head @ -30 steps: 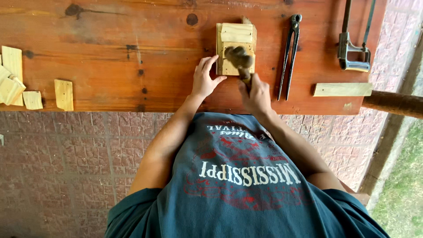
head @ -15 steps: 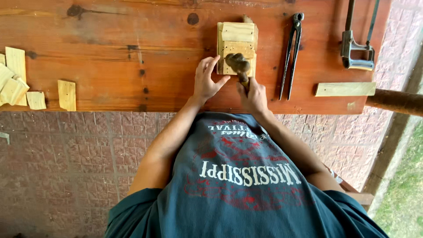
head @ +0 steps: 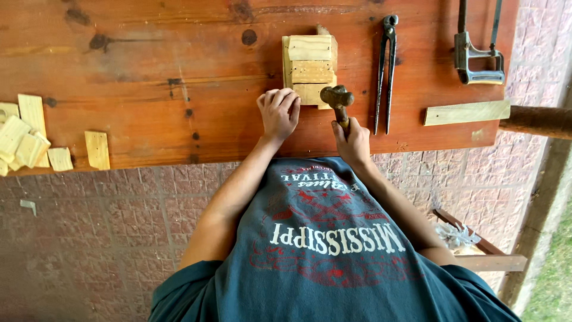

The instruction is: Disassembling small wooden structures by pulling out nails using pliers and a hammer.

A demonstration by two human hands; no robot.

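At the far left of your table (head: 149, 71), a heap of small pale wood offcuts (head: 24, 140) lies by the near edge, with one more offcut (head: 97, 149) lying just to its right, apart from the heap.

Near the middle, your left hand (head: 279, 112) rests knuckles-up on the table, its fingers curled loosely and touching the near left corner of the stacked wooden block assembly (head: 309, 68); it grips nothing that you can see.

Just to the right, your right hand (head: 353, 140) is clenched around the handle of a hammer (head: 337, 98), whose rounded head sits at the near right corner of that assembly.

Beyond it a pair of pincers (head: 386, 71) lies lengthwise on the table, handles toward you.

Farther right lie a metal-framed saw (head: 478, 56) and, nearer you, a flat wooden strip (head: 467, 111) by the table's right edge.
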